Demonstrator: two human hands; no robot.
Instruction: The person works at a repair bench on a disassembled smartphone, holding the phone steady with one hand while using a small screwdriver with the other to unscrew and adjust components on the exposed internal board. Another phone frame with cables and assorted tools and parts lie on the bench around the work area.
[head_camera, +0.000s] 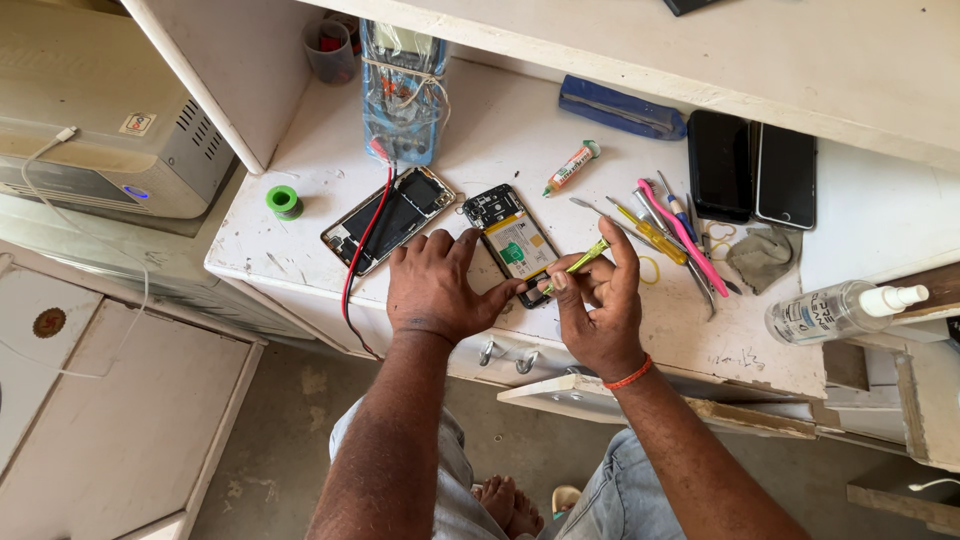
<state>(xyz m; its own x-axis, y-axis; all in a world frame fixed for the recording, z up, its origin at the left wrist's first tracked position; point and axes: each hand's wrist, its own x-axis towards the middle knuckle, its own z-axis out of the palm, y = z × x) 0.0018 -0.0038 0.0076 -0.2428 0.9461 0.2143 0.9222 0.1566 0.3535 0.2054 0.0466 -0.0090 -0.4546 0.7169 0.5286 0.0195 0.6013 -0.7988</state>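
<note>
The lower end of the opened black smartphone with its back cover removed (512, 243) was hidden under the fingers of both hands, so its bottom edge could not be made out. The tip of the thin yellow-green plastic pry tool (583, 259) was also concealed where it met the phone's lower right edge beside the thumb. The phone lay flat on the scuffed white worktop (500, 130), near its front edge, with its long axis running diagonally: the camera end was pointed up and to the left, away from the person, and the lower end down and to the right. A pale battery with a green label was exposed in its middle.

The left hand (432, 285) was laid palm down on the worktop, its fingers spread, and its thumb was pressed against the phone's lower left side. The right hand (600, 300) was closed on the pry tool, which was pinched between thumb and forefinger and slanted up to the right.

A second opened phone with a metal frame (392, 217) was seen just left, crossed by red and black wires (362, 250). A cluster of screwdrivers and tweezers (672, 235) was spread to the right, and a clear spray bottle (840, 308) was cut partly by clutter at the far right.
</note>
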